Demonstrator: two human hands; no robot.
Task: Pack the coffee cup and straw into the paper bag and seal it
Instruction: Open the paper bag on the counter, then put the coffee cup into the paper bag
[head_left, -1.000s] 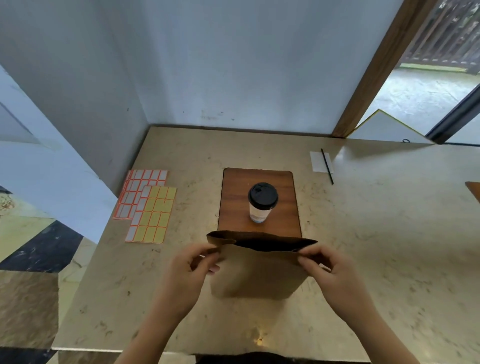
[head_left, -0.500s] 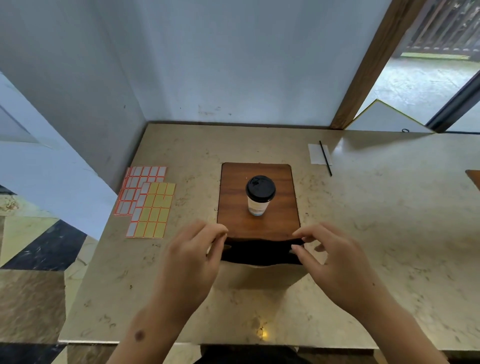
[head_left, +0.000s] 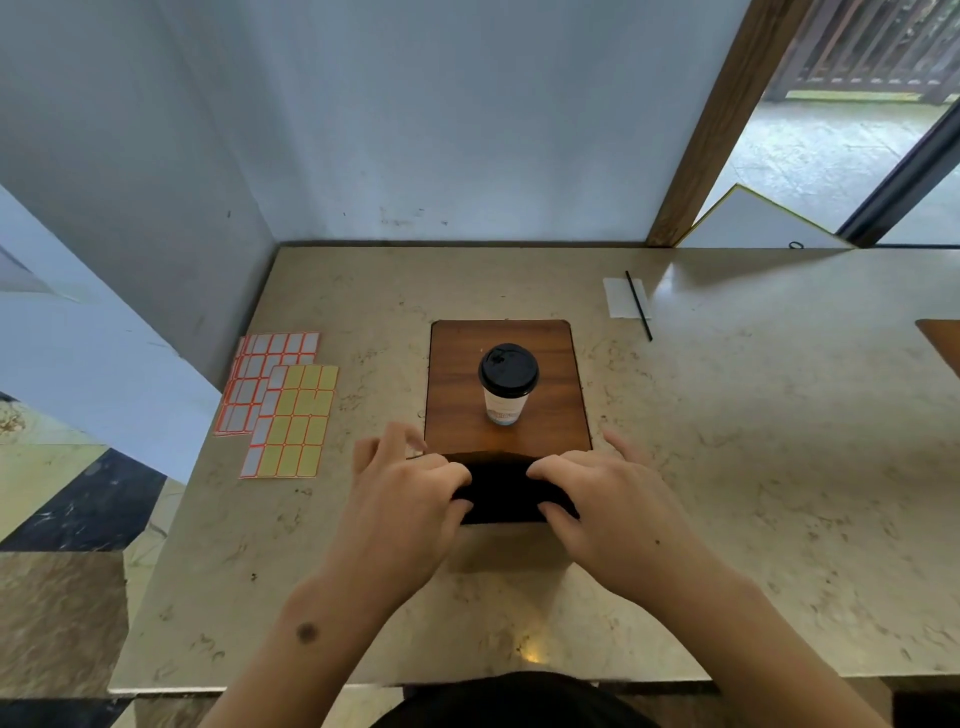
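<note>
Now, bag mouth: paper bag (head_left: 511, 491) stands upright on the table (head_left: 753, 467), seen from above as a dark opening; both hands spread its rim. A sec ago it was held up w/ the brown front face showing and the mouth only a slit, so it has been set down and opened.
Meaning for task: bag looks ready to load, I'd say; nothing is packed yet.
Left hand (head_left: 410, 499): fingers curled over the bag's left rim, pinching the paper, not spread.
Right hand (head_left: 602, 499): same on the right rim, fingertips hooked over the edge, thumb side out of sight.
Vs earlier frames: hands have come closer together and now cover the bag's side edges; 0.5 s ago they sat wider apart at its corners.
Coffee cup (head_left: 508, 382): upright, black lid on, middle of the wooden board (head_left: 452, 415), just beyond the bag; same spot as before, untouched.
Straw (head_left: 638, 305): thin, black, lying across a white napkin (head_left: 618, 299) far right, well apart from bag; not moved.
Sticker sheets (head_left: 278, 405): orange + yellow, flat at left, likely for sealing later.
Next, prob.: one hand frees up to take the cup while the other keeps the mouth open.
Risk: the bag may sag shut once let go.
</note>
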